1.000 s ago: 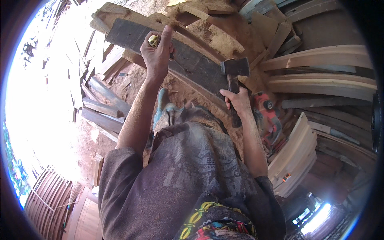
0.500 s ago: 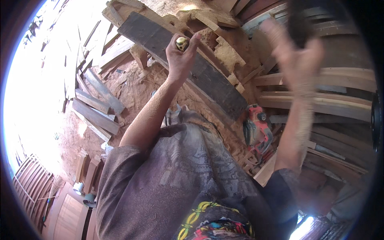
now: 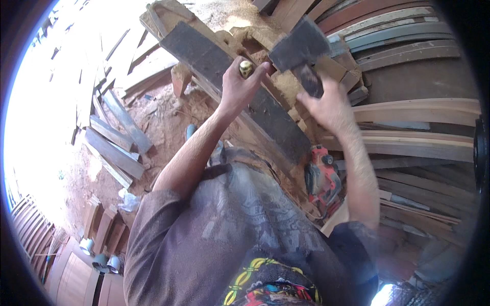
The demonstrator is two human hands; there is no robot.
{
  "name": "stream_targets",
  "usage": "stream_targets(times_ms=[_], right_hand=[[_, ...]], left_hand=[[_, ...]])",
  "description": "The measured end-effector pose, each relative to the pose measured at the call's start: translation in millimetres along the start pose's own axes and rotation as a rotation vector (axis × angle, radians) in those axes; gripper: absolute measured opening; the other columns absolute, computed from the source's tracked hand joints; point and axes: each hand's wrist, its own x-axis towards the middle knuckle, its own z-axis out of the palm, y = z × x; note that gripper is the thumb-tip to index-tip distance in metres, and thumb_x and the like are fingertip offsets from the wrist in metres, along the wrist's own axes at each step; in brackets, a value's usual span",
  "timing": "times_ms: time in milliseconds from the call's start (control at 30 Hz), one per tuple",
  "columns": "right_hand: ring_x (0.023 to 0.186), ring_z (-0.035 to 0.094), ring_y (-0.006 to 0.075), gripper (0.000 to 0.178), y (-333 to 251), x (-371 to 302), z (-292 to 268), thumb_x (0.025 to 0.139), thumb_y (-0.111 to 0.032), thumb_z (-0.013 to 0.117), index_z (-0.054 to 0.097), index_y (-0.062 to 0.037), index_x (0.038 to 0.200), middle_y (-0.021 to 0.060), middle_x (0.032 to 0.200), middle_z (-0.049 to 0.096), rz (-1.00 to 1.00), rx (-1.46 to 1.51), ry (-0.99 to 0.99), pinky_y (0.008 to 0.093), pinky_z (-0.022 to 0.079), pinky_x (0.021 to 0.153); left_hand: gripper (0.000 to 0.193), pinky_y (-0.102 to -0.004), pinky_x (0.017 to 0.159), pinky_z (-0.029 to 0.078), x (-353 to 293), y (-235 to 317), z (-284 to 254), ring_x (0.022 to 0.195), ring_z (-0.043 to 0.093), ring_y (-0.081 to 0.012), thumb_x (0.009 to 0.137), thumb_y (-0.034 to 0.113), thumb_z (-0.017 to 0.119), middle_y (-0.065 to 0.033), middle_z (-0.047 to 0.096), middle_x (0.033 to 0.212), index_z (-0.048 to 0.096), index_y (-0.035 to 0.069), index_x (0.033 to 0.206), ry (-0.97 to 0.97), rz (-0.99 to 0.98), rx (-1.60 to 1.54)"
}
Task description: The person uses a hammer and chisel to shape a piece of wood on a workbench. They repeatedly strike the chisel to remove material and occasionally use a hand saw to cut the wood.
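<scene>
A long dark plank [image 3: 229, 76] lies slantwise across a rough wooden block. My left hand [image 3: 239, 91] rests on it, fingers closed around a small tool with a brass-yellow top [image 3: 246, 68]. My right hand [image 3: 326, 107] grips the handle of a hatchet, whose dark head [image 3: 300, 47] hangs blurred in the air just right of the yellow top, above the plank. The tool's lower end is hidden by my fingers.
A red power tool [image 3: 321, 178] lies below the plank's lower end. Curved wooden strips [image 3: 418, 117] are stacked at the right. Loose grey boards [image 3: 112, 148] lie on the reddish, sawdust-strewn ground at the left. My torso fills the lower middle.
The hatchet first lay against the plank, then my right hand swung it up to the right; now it is back over the plank near the yellow-topped tool. My left hand has stayed put.
</scene>
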Motion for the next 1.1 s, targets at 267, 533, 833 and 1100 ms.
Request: stream_targets(times_ms=[267, 533, 833, 1100], right_hand=[[0.052, 0.057, 0.0102, 0.027, 104, -66, 171, 0.086, -0.018, 0.083, 0.065, -0.0013, 0.097, 0.0009, 0.066, 0.06, 0.301, 0.667, -0.03, 0.0298, 0.046, 0.047], [0.05, 0.054, 0.0088, 0.024, 98, -81, 195, 0.086, -0.015, 0.081, 0.062, -0.0011, 0.089, 0.001, 0.067, 0.059, 0.559, 1.038, -0.096, 0.0278, 0.044, 0.045], [0.05, 0.056, 0.0099, 0.023, 104, -75, 193, 0.084, -0.014, 0.081, 0.062, -0.0018, 0.087, 0.0025, 0.064, 0.061, 0.581, 1.086, -0.135, 0.0288, 0.045, 0.046], [0.082, 0.067, 0.0148, 0.047, 88, -84, 291, 0.097, -0.042, 0.059, 0.064, 0.0029, 0.11, 0.0084, 0.098, 0.067, 0.114, 1.533, 0.941, 0.0301, 0.055, 0.076]], left_hand=[[0.029, -0.0359, 0.063, 0.054, 32, -23, -12, 0.073, 0.068, -0.0202, 0.105, 0.03, 0.068, -0.0158, 0.073, 0.086, 0.057, 0.003, 0.1, 0.147, 0.137, 0.105], [0.037, -0.0426, 0.105, 0.032, 56, -92, -57, 0.105, 0.063, -0.0357, 0.1, 0.044, 0.062, -0.0179, 0.07, 0.096, 0.062, 0.008, 0.105, 0.296, 0.162, 0.618], [0.028, -0.0388, 0.069, 0.054, 16, -5, -13, 0.087, 0.068, -0.0213, 0.089, 0.017, 0.078, -0.0091, 0.069, 0.091, 0.06, 0.006, 0.107, -0.005, -0.196, -0.163], [0.028, -0.0464, 0.068, 0.055, -100, 27, 74, 0.078, 0.068, -0.0359, 0.083, 0.023, 0.081, -0.0134, 0.063, 0.082, 0.065, 0.006, 0.098, -0.971, 0.568, 0.1]])
